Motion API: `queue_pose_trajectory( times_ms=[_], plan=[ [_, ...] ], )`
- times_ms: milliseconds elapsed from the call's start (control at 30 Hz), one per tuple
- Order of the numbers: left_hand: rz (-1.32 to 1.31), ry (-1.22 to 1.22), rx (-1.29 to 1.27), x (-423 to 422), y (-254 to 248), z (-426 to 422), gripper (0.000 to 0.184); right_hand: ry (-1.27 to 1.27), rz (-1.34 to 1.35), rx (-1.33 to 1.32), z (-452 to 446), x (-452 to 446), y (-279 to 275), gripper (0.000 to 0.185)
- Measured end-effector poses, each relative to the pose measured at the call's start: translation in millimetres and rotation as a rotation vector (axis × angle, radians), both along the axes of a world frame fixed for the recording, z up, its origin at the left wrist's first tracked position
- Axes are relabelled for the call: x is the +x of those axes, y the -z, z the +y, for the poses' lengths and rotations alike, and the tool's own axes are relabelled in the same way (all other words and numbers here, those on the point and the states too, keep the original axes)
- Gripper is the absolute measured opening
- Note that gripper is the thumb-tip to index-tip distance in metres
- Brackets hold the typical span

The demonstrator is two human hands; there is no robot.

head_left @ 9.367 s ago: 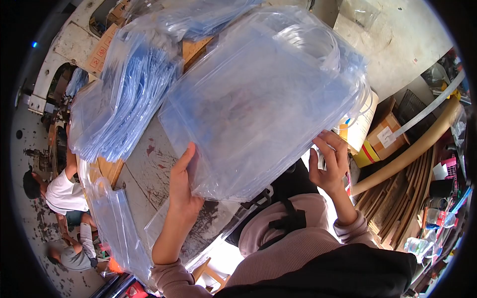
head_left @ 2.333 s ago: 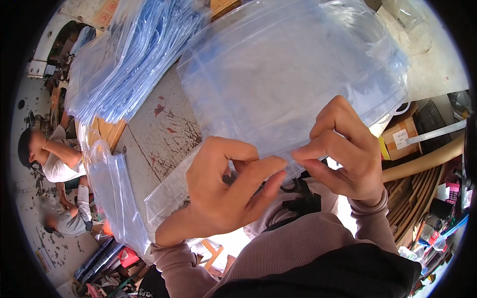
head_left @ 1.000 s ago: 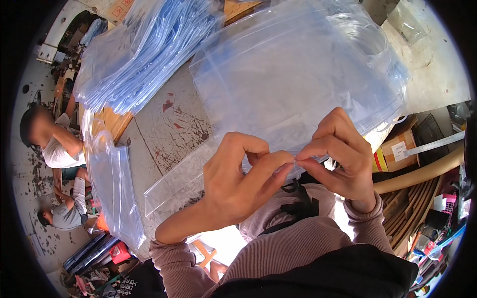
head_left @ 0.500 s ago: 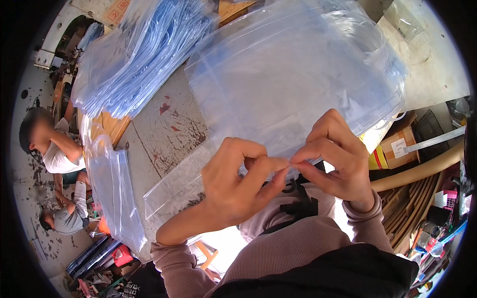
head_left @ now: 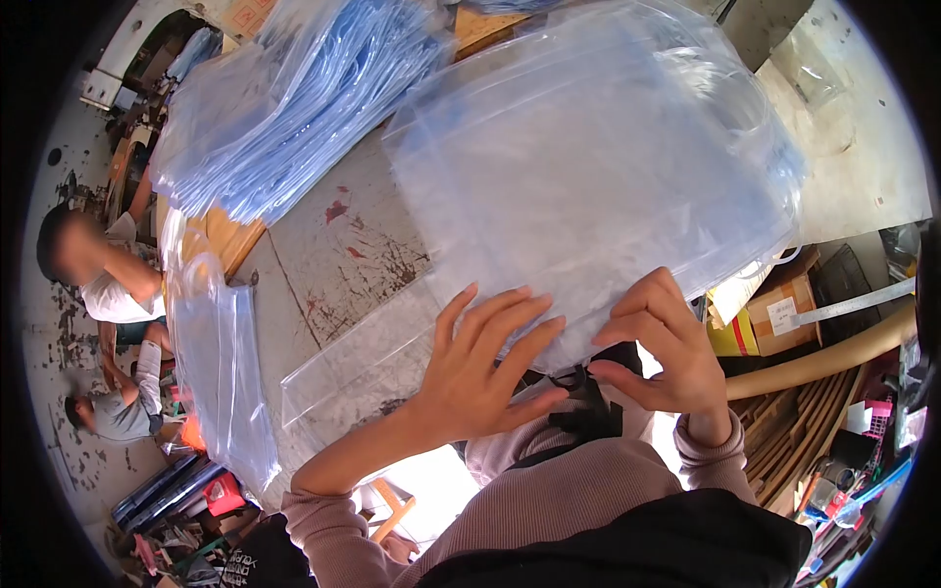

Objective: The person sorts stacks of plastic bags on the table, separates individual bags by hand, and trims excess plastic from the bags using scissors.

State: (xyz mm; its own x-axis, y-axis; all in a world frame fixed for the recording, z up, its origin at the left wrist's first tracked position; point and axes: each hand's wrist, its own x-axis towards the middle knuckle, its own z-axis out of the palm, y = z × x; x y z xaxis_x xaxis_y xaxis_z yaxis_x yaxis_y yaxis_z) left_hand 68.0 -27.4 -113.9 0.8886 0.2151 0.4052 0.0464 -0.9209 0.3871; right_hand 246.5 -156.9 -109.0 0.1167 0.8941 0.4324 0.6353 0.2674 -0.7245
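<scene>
My left hand (head_left: 487, 365) is spread with its fingers apart, lying over the near edge of a clear plastic bag (head_left: 578, 186) on the table. My right hand (head_left: 668, 348) hovers by the same near edge, fingers bent and thumb apart from them, with nothing visible between. Under the bag lies a stack of similar clear bags with looped handles (head_left: 779, 255) at its right side. A narrow clear plastic strip or sheet (head_left: 358, 358) sticks out left of my left hand along the table's near edge.
A thick pile of bluish clear plastic bags (head_left: 304, 118) lies at the back left. Another handled bag (head_left: 227, 363) hangs at the table's left edge. Two people (head_left: 123, 284) (head_left: 123, 412) sit beyond it. A cardboard box (head_left: 781, 312) and a curved tan tube (head_left: 809, 377) are at right.
My hands have parted from a fingertip pinch above the bag's near edge. The left hand has opened and spread onto the plastic; the right has lowered and loosened.
</scene>
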Motion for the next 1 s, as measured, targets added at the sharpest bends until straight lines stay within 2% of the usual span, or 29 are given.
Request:
queue_pose_trajectory(
  times_ms=[33, 167, 367, 633, 1000],
  plan=[
    [0.065, 0.041, -0.006, -1, 2, 0, 0.051, 0.028, -0.055, -0.019, 0, 0, -1, 0.036],
    [0.023, 0.037, -0.075, -2, 10, 0, 0.049, 0.142, -0.135, -0.037, 3, -4, -2, 0.046],
    [-0.104, 0.06, -0.113, 2, 15, -3, 0.044, 0.092, -0.352, -0.023, 4, -4, 8, 0.039],
    [-0.222, 0.049, -0.11, 0, 21, -8, 0.026, 0.114, -0.305, 0.091, 7, -12, 16, 0.025],
    [-0.266, 0.037, 0.018, -4, 27, -13, 0.023, 0.207, -0.296, 0.159, 2, -22, 29, 0.02]
  ],
)
